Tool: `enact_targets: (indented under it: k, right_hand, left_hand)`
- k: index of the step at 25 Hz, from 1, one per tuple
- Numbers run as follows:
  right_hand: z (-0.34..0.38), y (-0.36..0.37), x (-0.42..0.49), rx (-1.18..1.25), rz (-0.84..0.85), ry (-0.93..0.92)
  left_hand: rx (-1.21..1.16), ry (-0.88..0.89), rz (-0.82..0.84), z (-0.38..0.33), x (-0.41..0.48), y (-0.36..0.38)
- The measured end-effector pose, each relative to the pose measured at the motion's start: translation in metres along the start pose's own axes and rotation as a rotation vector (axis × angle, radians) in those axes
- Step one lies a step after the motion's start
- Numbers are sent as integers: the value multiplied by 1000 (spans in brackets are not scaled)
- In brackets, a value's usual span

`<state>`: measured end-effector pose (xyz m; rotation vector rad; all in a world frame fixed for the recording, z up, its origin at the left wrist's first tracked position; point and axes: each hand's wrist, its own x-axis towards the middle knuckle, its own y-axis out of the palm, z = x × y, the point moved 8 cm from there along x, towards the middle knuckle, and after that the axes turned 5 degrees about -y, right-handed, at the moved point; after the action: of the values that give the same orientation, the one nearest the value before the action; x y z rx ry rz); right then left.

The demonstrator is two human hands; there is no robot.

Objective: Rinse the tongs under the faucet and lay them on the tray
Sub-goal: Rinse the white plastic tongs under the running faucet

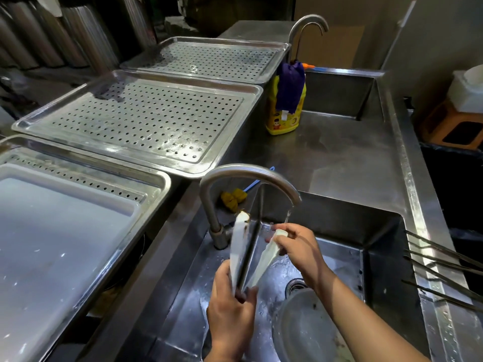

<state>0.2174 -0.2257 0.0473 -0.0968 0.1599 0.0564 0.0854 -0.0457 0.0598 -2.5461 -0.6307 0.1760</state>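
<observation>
Plainly we are in the rinsing half of the job, by our reading; the tongs (236,246) are over the sink (379,257) at 6 o'clock of the view, close under the spout of the near faucet (248,175), and a thin stream of water (287,215) drops from it onto the tip of their right arm; our left hand (230,309) grips the hinge end, its fingers (222,275) curled round the joined part; our right hand (300,246) pinches the tip of the right arm, its fingers closed on it just where the water lands. The left arm's tip stands outside the stream and seems to carry a brownish smear, so we judge the rinse unfinished; that tip has yet to go under the water.

Nothing is laid down yet; the tongs are well apart from the perforated tray (146,121) at 10 o'clock, and we cannot tell whether that one, the farther tray (209,58) at 12 o'clock or the nearest tray (78,176) at 8 o'clock is meant; what is left, as we see it, is to finish both tips, carry the tongs out to the left and set them flat.

The tongs stand spread in a V; the hinge points toward us at 6 o'clock and both tips away toward 12 o'clock, so the long axis runs near to far, tilted upward from hinge to tips.
</observation>
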Motion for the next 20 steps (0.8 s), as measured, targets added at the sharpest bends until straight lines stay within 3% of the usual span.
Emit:
enact_targets:
  k: [4,8,12,17,20]
  right_hand:
    - [5,-11,-2,-142,-90,-38]
    - [9,-12,-5,-325,17,-85]
    - [19,-30,12,-408,-119,-94]
    - [27,-25,12,-521,4,-121]
    - [41,-35,14,-607,-81,-177]
  left_hand:
    - [128,120,5,-14,-3,4]
    - [96,34,64,-5,5,14]
    - [-53,-80,108,7,10,22]
    - [-59,-70,100,1,21,31]
    - [-70,-96,119,-2,26,42]
